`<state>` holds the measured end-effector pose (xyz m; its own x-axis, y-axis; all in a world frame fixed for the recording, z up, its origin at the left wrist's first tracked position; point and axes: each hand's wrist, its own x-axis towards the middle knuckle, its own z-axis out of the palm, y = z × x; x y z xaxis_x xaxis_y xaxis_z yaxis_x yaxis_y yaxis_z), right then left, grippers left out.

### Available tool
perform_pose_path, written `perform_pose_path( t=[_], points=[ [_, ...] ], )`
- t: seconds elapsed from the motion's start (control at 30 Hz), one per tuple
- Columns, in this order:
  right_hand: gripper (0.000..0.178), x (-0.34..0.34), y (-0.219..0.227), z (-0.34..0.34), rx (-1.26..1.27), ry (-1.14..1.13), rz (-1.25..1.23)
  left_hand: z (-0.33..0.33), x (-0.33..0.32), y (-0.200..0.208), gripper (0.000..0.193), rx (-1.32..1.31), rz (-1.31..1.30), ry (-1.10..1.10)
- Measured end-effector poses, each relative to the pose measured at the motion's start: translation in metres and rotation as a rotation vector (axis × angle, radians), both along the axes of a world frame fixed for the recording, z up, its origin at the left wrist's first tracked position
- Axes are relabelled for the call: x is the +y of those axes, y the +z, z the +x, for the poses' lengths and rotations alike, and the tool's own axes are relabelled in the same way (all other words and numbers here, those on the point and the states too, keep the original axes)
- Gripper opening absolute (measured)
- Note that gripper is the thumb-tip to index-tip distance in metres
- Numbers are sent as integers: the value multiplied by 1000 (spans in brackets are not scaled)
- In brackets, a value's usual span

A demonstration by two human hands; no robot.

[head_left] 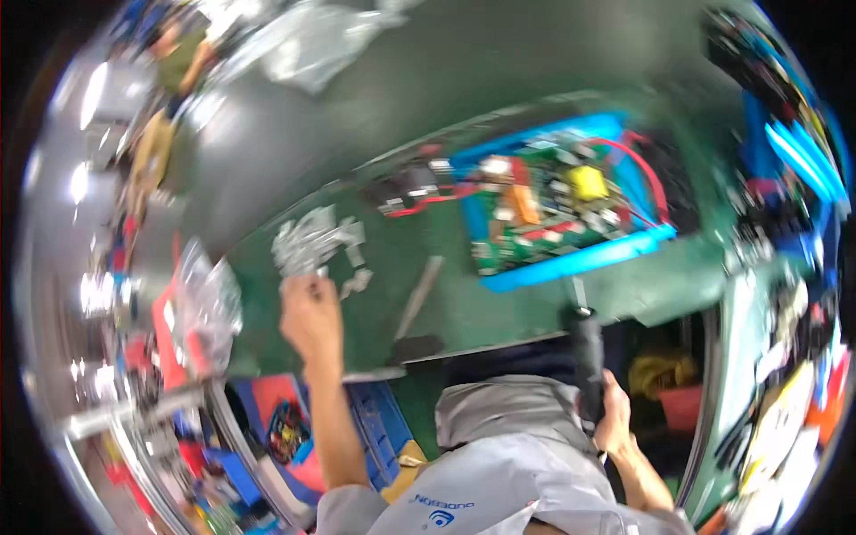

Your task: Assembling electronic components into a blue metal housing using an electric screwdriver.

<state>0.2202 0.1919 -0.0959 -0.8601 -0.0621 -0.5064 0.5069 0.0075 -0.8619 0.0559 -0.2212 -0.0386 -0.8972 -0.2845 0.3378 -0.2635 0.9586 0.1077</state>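
My right hand (pixel 613 415) is wrapped round a black electric screwdriver (pixel 587 357), its pale shaft pointing away from me toward the near edge of a blue tray (pixel 580 267). A green circuit board (pixel 557 201) with a yellow block, an orange part and red wires lies in this tray. Over on the left, my left hand (pixel 312 316) has its fingers drawn together at the near side of a pile of small whitish pieces (pixel 312 239). Blur hides whatever is between those fingers. A thin flat strip (pixel 419 297) lies on the green mat between my hands.
Red leads run left from the board to dark parts (pixel 406 189). A clear plastic bag (pixel 207 308) sits at the left edge, and more clear plastic (pixel 321 45) lies at the back. Tools and cables (pixel 767 205) crowd the right. Another person (pixel 183 67) is far left.
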Motion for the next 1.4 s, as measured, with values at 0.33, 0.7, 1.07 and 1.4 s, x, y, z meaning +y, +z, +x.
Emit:
perform_pose_path(
  t=[0.33,0.7,1.07,1.4],
  points=[
    [46,14,17,-11,135,8,5,-49,158,64,25,-12,774,-450],
    [44,15,33,-22,78,18,-55,-67,240,61,17,-403,688,-747],
    [45,25,27,-39,121,-29,-111,-84,259,62,9,-212,83,-1040],
    [83,28,12,-27,-281,23,-715,-87,247,58,10,-279,149,-1199]
  ],
)
